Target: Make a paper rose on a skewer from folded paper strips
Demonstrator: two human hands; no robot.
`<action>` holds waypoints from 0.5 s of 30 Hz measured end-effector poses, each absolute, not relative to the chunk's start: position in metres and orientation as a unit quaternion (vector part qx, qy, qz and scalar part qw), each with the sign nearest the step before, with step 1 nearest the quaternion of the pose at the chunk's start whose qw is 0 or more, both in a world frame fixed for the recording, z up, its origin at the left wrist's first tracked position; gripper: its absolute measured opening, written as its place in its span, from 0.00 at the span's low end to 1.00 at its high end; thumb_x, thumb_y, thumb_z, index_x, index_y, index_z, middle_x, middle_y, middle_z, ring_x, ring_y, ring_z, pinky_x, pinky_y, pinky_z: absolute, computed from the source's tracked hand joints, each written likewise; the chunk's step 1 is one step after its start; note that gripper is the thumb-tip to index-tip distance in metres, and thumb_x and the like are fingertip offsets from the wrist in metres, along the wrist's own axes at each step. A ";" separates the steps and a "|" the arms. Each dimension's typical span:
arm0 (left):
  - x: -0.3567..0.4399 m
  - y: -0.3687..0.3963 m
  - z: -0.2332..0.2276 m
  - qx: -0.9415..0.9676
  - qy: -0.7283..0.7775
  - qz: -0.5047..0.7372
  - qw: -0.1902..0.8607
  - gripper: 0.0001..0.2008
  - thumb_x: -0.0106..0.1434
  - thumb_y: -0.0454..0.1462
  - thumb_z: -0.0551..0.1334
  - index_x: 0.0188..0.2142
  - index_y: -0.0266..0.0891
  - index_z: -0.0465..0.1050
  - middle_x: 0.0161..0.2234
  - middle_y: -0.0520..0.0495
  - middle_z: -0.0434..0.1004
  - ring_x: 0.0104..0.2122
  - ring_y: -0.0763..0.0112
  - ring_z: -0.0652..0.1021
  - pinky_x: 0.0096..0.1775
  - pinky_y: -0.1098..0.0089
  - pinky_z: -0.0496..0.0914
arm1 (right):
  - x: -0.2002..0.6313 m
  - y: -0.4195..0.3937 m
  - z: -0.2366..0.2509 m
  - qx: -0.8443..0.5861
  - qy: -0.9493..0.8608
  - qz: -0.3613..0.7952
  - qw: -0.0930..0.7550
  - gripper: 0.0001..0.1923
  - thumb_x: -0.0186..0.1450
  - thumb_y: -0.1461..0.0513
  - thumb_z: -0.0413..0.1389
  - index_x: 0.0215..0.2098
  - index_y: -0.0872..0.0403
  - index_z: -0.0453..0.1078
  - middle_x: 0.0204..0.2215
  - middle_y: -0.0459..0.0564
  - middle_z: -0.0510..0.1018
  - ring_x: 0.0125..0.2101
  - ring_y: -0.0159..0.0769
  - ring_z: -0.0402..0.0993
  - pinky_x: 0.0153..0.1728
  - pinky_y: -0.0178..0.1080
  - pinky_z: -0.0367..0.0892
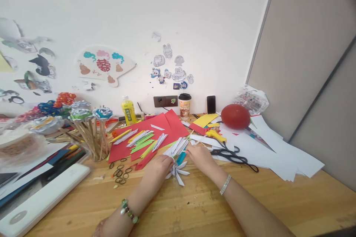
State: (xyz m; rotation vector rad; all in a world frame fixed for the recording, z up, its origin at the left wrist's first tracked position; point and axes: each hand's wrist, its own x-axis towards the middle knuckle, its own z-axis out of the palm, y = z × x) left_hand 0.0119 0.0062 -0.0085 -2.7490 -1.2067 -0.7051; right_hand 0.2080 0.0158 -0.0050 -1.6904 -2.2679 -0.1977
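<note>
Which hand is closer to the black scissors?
Right. The right hand sits just left of the black scissors, nearly touching the handles. The left hand is farther left, gripping the folded white paper bundle.

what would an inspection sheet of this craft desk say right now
surface: wooden table, crowded at the back
job's things: bundle of folded white paper strips, held between both hands
clutter: red paper sheets, scissors, yellow glue gun, rubber bands, red balloon, yellow bottle, cup
grippers: left hand and right hand grip the bundle
cables: nothing seen
surroundings: wall socket, stickers on white wall
</note>
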 end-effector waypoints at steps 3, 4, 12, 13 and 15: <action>0.012 0.006 -0.008 -0.889 -0.401 -0.222 0.014 0.09 0.63 0.33 0.54 0.30 0.36 0.72 0.30 0.43 0.76 0.31 0.67 0.75 0.33 0.70 0.69 | 0.208 0.017 -0.007 -0.589 -0.791 -0.072 0.149 0.11 0.68 0.61 0.47 0.32 0.55 0.70 0.28 0.52 0.79 0.30 0.37 0.75 0.27 0.33 0.59; 0.012 0.006 -0.007 -0.888 -0.403 -0.221 0.011 0.09 0.63 0.33 0.53 0.31 0.36 0.72 0.30 0.43 0.76 0.31 0.66 0.75 0.33 0.69 0.69 | 0.209 0.017 -0.007 -0.589 -0.791 -0.074 0.148 0.11 0.68 0.61 0.47 0.32 0.55 0.70 0.28 0.52 0.79 0.30 0.37 0.75 0.27 0.33 0.59; 0.014 0.004 -0.003 -0.889 -0.411 -0.201 0.008 0.09 0.63 0.31 0.53 0.31 0.37 0.71 0.31 0.43 0.75 0.31 0.67 0.74 0.33 0.69 0.68 | 0.209 0.017 -0.009 -0.585 -0.794 -0.083 0.147 0.11 0.68 0.61 0.47 0.32 0.55 0.70 0.28 0.51 0.79 0.29 0.38 0.75 0.27 0.34 0.59; 0.014 0.003 -0.002 -0.890 -0.411 -0.196 0.010 0.09 0.63 0.30 0.53 0.31 0.36 0.71 0.32 0.43 0.75 0.31 0.67 0.74 0.33 0.69 0.68 | 0.208 0.017 -0.008 -0.584 -0.794 -0.084 0.147 0.11 0.68 0.61 0.47 0.32 0.55 0.70 0.28 0.51 0.79 0.29 0.38 0.75 0.27 0.34 0.59; 0.014 0.000 0.000 -0.894 -0.409 -0.183 0.014 0.09 0.63 0.29 0.53 0.32 0.35 0.71 0.32 0.42 0.75 0.32 0.66 0.74 0.33 0.69 0.68 | 0.208 0.016 -0.008 -0.584 -0.793 -0.085 0.149 0.11 0.68 0.61 0.48 0.32 0.55 0.70 0.28 0.51 0.79 0.29 0.39 0.75 0.27 0.35 0.59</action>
